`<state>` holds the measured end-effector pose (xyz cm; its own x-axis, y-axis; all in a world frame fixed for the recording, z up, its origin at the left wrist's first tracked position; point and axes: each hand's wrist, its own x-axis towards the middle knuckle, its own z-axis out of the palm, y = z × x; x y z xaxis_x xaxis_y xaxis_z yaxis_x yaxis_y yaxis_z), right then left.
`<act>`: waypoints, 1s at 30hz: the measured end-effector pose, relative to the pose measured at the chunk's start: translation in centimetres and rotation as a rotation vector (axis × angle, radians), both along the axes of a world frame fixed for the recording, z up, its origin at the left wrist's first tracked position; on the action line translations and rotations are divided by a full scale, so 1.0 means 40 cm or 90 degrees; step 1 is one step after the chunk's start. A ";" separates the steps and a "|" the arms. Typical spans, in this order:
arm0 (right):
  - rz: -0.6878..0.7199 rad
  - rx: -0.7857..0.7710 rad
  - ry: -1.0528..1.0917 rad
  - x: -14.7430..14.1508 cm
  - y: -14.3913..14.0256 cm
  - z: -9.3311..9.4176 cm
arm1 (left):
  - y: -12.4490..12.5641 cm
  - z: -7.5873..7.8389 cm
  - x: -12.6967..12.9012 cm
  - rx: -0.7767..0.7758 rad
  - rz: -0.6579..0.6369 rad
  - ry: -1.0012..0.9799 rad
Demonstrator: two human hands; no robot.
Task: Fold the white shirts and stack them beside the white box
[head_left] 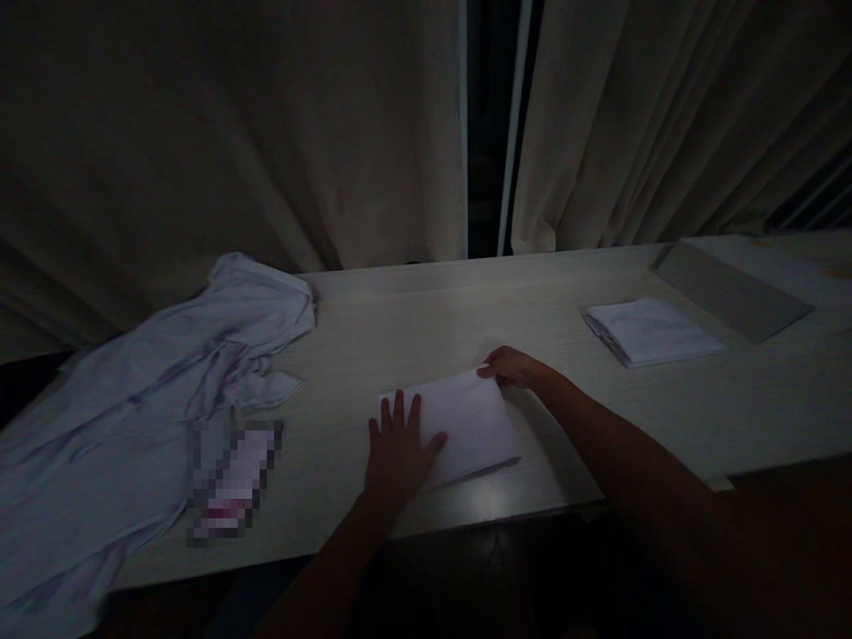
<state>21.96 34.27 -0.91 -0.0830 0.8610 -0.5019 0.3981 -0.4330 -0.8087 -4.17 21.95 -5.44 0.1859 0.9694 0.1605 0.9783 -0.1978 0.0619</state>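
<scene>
A white folded cloth (466, 422) lies flat on the pale wooden table (413, 328), near its front edge. My left hand (398, 448) presses down flat on the cloth's left end, fingers spread. My right hand (511, 366) pinches the cloth's far right corner between curled fingers. The room is dim.
A heap of crumpled pale blue-white fabric (146, 390) covers the table's left side. A stack of folded white cloths (649, 330) sits at the right. A blurred small object (230, 479) lies beside the heap. Beige curtains (232, 133) hang behind the table.
</scene>
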 end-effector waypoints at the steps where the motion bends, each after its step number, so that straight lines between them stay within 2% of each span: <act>1: -0.008 0.006 -0.018 -0.005 0.005 -0.005 | 0.000 0.000 0.000 -0.001 -0.002 0.002; 6: -0.043 0.050 -0.114 -0.012 0.007 -0.023 | 0.000 -0.001 0.000 0.011 0.001 0.009; 9: -0.058 0.100 -0.169 -0.011 -0.028 -0.012 | 0.002 -0.003 0.000 0.008 0.001 0.005; 12: -0.032 0.277 -0.309 -0.049 -0.104 0.012 | 0.003 -0.005 0.000 0.006 -0.002 0.000; 15: 0.083 0.486 -0.420 -0.129 -0.207 0.016 | 0.001 -0.005 0.002 0.012 -0.002 -0.004; 17: 0.171 0.542 -0.439 -0.172 -0.264 -0.003 | -0.001 -0.005 0.004 0.020 0.003 -0.002; 20: 0.197 0.503 -0.466 -0.184 -0.303 -0.050 | -0.002 -0.006 0.004 0.031 0.001 0.005; 23: 0.184 0.470 -0.481 -0.152 -0.300 -0.085 | 0.000 -0.009 0.001 0.033 -0.007 0.008; 30: 0.183 0.489 -0.497 -0.138 -0.298 -0.086 | 0.000 -0.007 0.004 0.035 0.001 -0.001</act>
<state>16.45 22.36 -4.35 -0.2239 0.9629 0.1508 0.9152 0.2609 -0.3073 -4.01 21.96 -5.74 0.1837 0.9593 0.2144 0.9785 -0.1992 0.0529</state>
